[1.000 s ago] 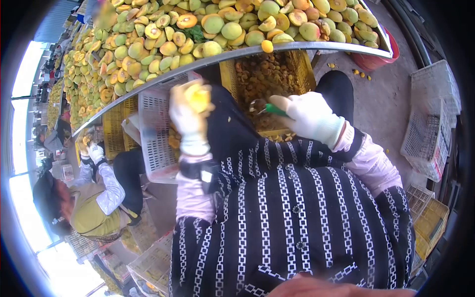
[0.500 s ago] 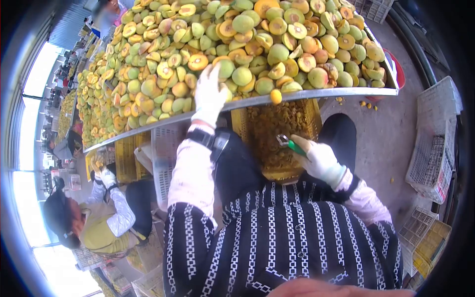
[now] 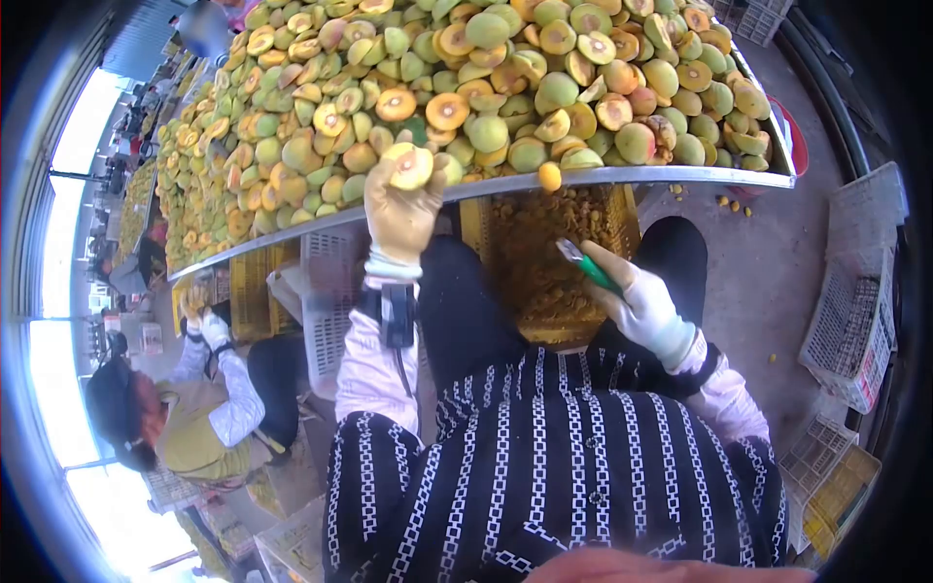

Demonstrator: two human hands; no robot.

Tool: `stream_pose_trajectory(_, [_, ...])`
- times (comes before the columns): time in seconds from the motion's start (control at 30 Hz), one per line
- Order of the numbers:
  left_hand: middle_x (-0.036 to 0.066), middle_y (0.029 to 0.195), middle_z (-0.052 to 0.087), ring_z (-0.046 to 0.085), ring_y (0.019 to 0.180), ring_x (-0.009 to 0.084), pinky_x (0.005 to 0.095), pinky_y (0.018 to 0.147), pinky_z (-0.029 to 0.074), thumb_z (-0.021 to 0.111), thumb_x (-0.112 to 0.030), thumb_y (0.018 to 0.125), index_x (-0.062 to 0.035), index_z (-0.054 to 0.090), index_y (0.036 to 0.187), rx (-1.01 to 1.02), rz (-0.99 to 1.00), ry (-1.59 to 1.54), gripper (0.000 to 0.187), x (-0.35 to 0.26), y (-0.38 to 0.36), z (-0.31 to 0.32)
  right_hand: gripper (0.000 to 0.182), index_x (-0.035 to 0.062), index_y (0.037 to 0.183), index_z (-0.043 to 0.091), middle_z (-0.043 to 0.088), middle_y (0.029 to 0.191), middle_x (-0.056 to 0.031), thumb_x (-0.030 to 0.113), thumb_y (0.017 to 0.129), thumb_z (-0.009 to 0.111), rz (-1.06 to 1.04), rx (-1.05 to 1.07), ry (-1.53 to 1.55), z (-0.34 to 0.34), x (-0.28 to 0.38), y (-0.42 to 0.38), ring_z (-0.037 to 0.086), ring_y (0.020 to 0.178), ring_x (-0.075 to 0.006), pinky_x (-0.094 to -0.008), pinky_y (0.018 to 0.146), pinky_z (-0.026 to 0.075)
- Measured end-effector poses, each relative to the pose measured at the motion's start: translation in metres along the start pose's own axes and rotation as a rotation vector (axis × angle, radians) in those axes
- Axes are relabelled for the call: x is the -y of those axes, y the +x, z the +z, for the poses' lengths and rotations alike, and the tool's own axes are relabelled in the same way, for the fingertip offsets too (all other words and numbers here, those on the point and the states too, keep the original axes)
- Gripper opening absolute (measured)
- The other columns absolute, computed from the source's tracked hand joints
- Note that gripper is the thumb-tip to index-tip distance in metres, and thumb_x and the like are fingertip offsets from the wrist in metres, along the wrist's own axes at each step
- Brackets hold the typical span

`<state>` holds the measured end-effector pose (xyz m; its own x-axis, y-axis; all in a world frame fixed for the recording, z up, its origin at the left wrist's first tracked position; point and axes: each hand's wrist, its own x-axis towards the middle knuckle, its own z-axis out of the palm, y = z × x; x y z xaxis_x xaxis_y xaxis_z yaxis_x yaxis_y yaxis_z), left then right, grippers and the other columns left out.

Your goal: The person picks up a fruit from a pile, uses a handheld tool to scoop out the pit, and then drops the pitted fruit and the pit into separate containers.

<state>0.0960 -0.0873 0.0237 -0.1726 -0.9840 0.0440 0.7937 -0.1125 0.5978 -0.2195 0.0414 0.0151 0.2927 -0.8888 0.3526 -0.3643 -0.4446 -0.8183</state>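
Note:
My gloved left hand [image 3: 399,222] is closed round a halved peach [image 3: 410,167], just above the table's near edge. The cut face with the pit side points upward. Lower right, my gloved right hand [image 3: 643,309] grips a green-handled pitting tool [image 3: 595,271], its metal tip pointing up and left. That tip is over a yellow crate [image 3: 623,219] between my knees, with brown pits and scraps inside. In front of me a metal-edged table [image 3: 671,175] bears a heap of cut peaches [image 3: 486,83].
A small orange piece [image 3: 550,177] rests on the table's rim. To the left sits a co-worker [image 3: 209,437] with gloved hands raised. White crates [image 3: 853,301] stand on the right, and a white basket [image 3: 326,291] is beside my left knee. Bits of fruit lie on the floor.
My left hand has turned palm up and drawn back slightly from the heap, now with a peach half in it. The right hand with the tool has shifted slightly right.

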Motion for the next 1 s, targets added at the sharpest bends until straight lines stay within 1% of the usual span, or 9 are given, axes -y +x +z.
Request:
stream_pose_trajectory(0.03, [0.020,0.123,0.059,0.059,0.112,0.0353,0.0405,0.087,0.056,0.058,-0.027,0.091,-0.0023,0.050,0.131,-0.033,0.005,-0.056,0.048,0.001,-0.012,-0.001,0.043,0.0087,0.130,0.055,0.065,0.092,-0.0157,0.010,0.087,0.063,0.006,0.008,0.007,0.004,0.010,0.008,0.066,0.081,-0.0336,-0.0353,0.071,0.053])
stream_pose_trajectory(0.1, [0.020,0.122,0.059,0.060,0.109,0.0361,0.0426,0.089,0.055,0.056,-0.034,0.092,-0.0028,0.049,0.132,-0.085,-0.009,-0.215,0.051,0.021,-0.056,0.049,0.047,0.0125,0.132,0.054,0.059,0.076,-0.0095,0.015,0.087,0.065,-0.092,0.114,-0.171,0.008,0.032,0.020,0.062,0.066,-0.0303,-0.0368,0.060,0.051])
stream_pose_trajectory(0.2, [0.019,0.124,0.058,0.059,0.110,0.0358,0.0436,0.091,0.053,0.047,-0.048,0.096,-0.0043,0.051,0.131,-0.052,-0.059,-0.312,0.056,0.042,-0.086,0.052,0.051,0.0193,0.135,0.052,0.052,0.068,-0.0058,0.020,0.085,0.065,-0.195,0.072,-0.241,0.021,0.056,0.024,0.057,0.053,-0.0258,-0.0374,0.048,0.047])
stream_pose_trajectory(0.23, [0.019,0.123,0.059,0.059,0.110,0.0351,0.0427,0.089,0.053,0.046,-0.047,0.096,-0.0055,0.052,0.130,-0.055,-0.031,-0.235,0.054,0.051,-0.093,0.056,0.051,0.0193,0.135,0.052,0.052,0.068,-0.0058,0.020,0.085,0.065,-0.184,0.074,-0.250,0.022,0.062,0.022,0.057,0.053,-0.0258,-0.0374,0.048,0.047])
stream_pose_trajectory(0.33, [0.022,0.126,0.056,0.057,0.113,0.0372,0.0447,0.092,0.053,0.047,-0.043,0.097,-0.0035,0.050,0.130,-0.052,-0.059,-0.293,0.052,0.069,-0.111,0.076,0.055,0.0242,0.135,0.053,0.049,0.066,-0.0028,0.020,0.081,0.066,-0.248,0.033,-0.420,0.021,0.075,0.016,0.054,0.048,-0.0202,-0.0348,0.042,0.045])
stream_pose_trajectory(0.4, [0.019,0.122,0.059,0.060,0.109,0.0348,0.0425,0.089,0.053,0.045,-0.042,0.097,-0.0045,0.050,0.129,-0.115,-0.011,-0.085,0.049,0.077,-0.117,0.091,0.058,0.0250,0.136,0.051,0.050,0.067,-0.0035,0.020,0.080,0.066,-0.226,0.051,-0.515,0.017,0.084,0.012,0.055,0.049,-0.0199,-0.0346,0.043,0.045])
stream_pose_trajectory(0.73, [0.021,0.120,0.059,0.060,0.106,0.0360,0.0431,0.087,0.054,0.042,-0.043,0.098,-0.0028,0.052,0.126,-0.096,0.070,0.014,0.050,0.088,-0.127,0.112,0.071,0.0291,0.146,0.037,0.052,0.074,-0.0042,0.026,0.080,0.065,-0.204,0.185,-0.811,0.011,0.093,-0.005,0.057,0.057,-0.0195,-0.0354,0.049,0.044])
stream_pose_trajectory(0.83, [0.020,0.115,0.061,0.063,0.101,0.0349,0.0425,0.085,0.054,0.038,-0.046,0.100,-0.0029,0.053,0.123,-0.186,0.076,0.067,0.051,0.090,-0.134,0.115,0.066,0.0231,0.140,0.045,0.050,0.068,-0.0019,0.020,0.077,0.064,-0.332,0.154,-0.884,0.010,0.088,-0.003,0.053,0.049,-0.0153,-0.0305,0.045,0.044])
stream_pose_trajectory(1.0, [0.020,0.105,0.064,0.066,0.090,0.0331,0.0427,0.082,0.055,0.033,-0.049,0.101,-0.0014,0.053,0.119,-0.213,-0.030,0.139,0.054,0.085,-0.139,0.113,0.069,0.0199,0.141,0.044,0.053,0.068,-0.0033,0.019,0.075,0.066,-0.319,0.276,-0.837,0.004,0.089,-0.004,0.058,0.050,-0.0178,-0.0331,0.047,0.048])
